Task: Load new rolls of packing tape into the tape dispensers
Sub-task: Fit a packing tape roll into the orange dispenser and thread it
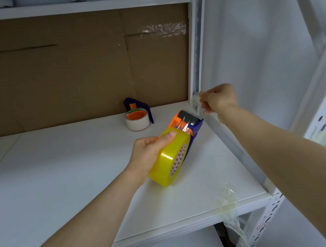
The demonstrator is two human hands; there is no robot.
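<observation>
white shelf (60,183) | 2 dispensers: one (188,127) with yellow roll (165,164) gripped in left hand (147,154); second (138,114) beyond it | right hand (218,99) pinching clear tape end (196,104)

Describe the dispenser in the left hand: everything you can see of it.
The tape dispenser is blue and orange plastic with a dark roller at its front end. A yellowish roll of clear packing tape sits in it. The left hand grips it around the roll, holding it tilted above the white shelf, nose pointing up and right. A clear strip runs from the nose toward the right hand, which pinches it.
</observation>
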